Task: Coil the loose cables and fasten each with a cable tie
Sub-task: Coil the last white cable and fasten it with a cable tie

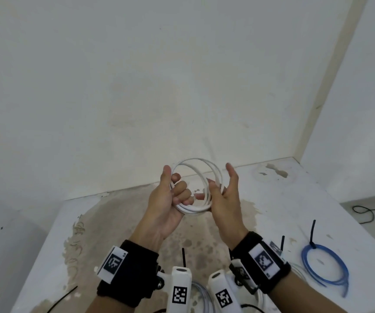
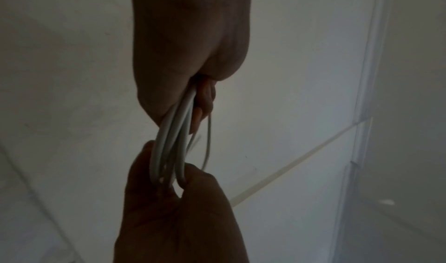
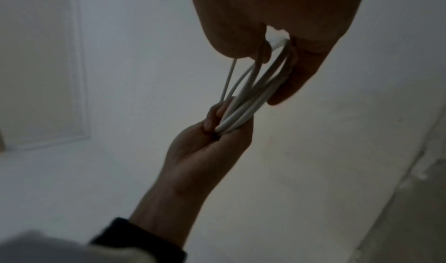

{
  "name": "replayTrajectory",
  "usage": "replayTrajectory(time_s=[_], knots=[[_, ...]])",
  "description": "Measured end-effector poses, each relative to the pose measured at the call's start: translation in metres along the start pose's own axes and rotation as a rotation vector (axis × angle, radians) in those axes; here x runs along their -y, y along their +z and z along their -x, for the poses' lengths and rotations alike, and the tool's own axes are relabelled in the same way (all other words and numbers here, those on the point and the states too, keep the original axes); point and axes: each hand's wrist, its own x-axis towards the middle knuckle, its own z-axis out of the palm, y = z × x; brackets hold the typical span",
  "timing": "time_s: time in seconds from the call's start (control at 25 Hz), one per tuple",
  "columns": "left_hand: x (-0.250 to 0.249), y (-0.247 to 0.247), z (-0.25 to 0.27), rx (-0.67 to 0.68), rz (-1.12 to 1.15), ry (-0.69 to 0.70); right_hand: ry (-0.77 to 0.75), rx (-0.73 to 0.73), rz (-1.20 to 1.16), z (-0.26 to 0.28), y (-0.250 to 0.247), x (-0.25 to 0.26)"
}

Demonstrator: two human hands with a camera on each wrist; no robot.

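I hold a white cable (image 1: 196, 159), wound into a coil of several loops, in the air above the table (image 1: 277, 199). My left hand (image 1: 177, 190) grips the coil's left side with its fingers curled round the strands. At the coil's right side my right hand (image 1: 218, 188) pinches the loops, thumb pointing up. In the left wrist view the strands (image 2: 169, 143) run from my left palm (image 2: 188, 57) down into my right hand (image 2: 173, 210). The right wrist view shows the coil (image 3: 253, 99) between my right hand (image 3: 277, 19) and my left hand (image 3: 205, 152).
A blue cable coil (image 1: 324, 267) fastened with a black tie (image 1: 312, 236) lies on the table at the right. Loose black ties lie near my wrists (image 1: 184, 256) (image 1: 282, 242) and at the front left (image 1: 62, 299). Walls close off the back and right.
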Motion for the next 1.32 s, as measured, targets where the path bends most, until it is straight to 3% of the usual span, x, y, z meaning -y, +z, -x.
replayTrajectory(time_s=[0.12, 0.28, 0.36, 0.44, 0.6, 0.72, 0.8, 1.0, 1.2, 1.32], knots=[[-0.001, -0.007, 0.003, -0.12, -0.159, 0.062, -0.086, -0.004, 0.057, -0.005, -0.001, 0.003], [0.003, -0.02, 0.003, -0.266, -0.574, 0.247, -0.15, 0.11, 0.166, -0.006, -0.001, 0.0], [0.006, -0.024, 0.003, -0.233, -0.872, 0.416, -0.165, 0.148, 0.196, -0.004, 0.0, -0.001], [0.009, -0.026, 0.002, -0.189, -1.025, 0.534, -0.138, 0.149, 0.187, -0.003, 0.0, 0.0], [0.014, -0.032, -0.007, -0.264, -1.062, 0.606, 0.147, 0.183, -0.089, -0.008, -0.001, 0.003], [0.016, -0.037, -0.011, -0.328, -1.061, 0.66, 0.5, 0.402, -0.418, -0.015, -0.007, 0.009], [0.016, -0.039, -0.01, -0.344, -1.028, 0.695, 0.641, 0.561, -0.486, -0.018, -0.011, 0.012], [0.022, -0.065, -0.012, -0.396, -0.938, 0.574, 0.695, 0.634, -0.355, -0.01, 0.004, 0.006], [0.015, -0.097, 0.0, -0.42, -0.692, 0.368, 0.698, 0.49, -0.307, 0.003, 0.042, -0.011], [0.01, -0.125, 0.014, -0.419, -0.675, 0.335, 0.741, 0.452, -0.245, 0.008, 0.071, -0.024]])
